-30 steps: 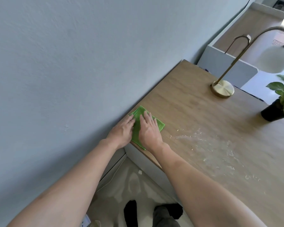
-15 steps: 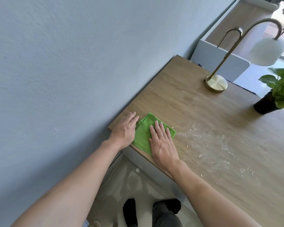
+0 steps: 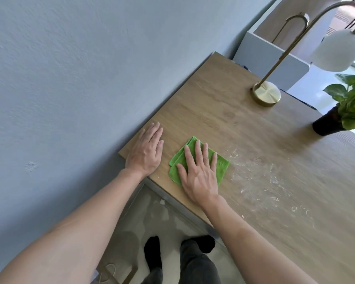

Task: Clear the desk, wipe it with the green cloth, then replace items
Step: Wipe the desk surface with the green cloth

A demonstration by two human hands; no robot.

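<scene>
Pressed flat, fingers spread, the right hand (image 3: 200, 172) pins the folded green cloth (image 3: 221, 167) to the wooden surface (image 3: 223, 111) near its front edge; that grip is open-palmed, not clenched. Beside it the left hand (image 3: 147, 149) lies flat and open on the bare corner by the wall (image 3: 80, 78), apart from the cloth. Since half a second ago the cloth has slid away from that corner, reaching the pale powdery smear (image 3: 262, 177). Along the far edge a black pot (image 3: 326, 125) holds a leafy plant (image 3: 351, 99), near the brass lamp (image 3: 265, 94).
</scene>
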